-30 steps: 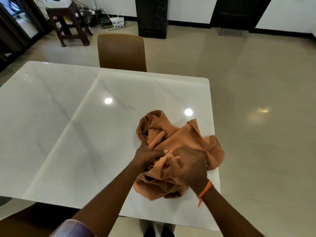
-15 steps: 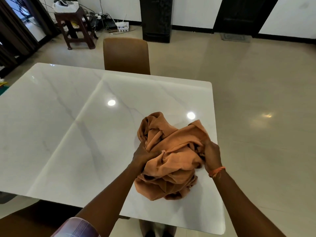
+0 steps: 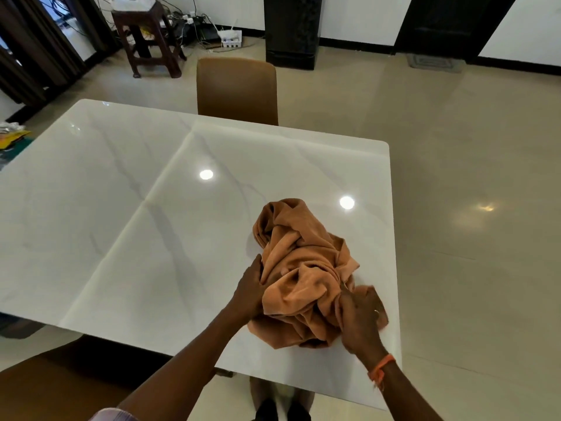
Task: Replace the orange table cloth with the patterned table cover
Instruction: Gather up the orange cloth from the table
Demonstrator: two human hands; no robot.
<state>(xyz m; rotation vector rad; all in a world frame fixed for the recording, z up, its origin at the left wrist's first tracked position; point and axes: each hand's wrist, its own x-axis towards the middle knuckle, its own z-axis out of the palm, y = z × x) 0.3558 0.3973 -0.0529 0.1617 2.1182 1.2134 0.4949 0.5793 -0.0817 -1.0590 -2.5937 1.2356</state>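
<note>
The orange table cloth lies bunched in a crumpled heap on the white marble table, near its right front corner. My left hand presses against the heap's left side with its fingers tucked into the folds. My right hand grips the cloth's lower right part, with folds of fabric closed in its fingers. An orange band circles my right wrist. No patterned table cover shows in this view.
A brown chair stands at the table's far side and another chair at the near left. A dark wooden stool and cables sit at the back left. Colourful items lie at the left edge. Tiled floor spreads to the right.
My right hand has moved from the heap's right side down to its lower right and closed on the fabric. The heap is gathered tighter. My left hand stays on the left side.
</note>
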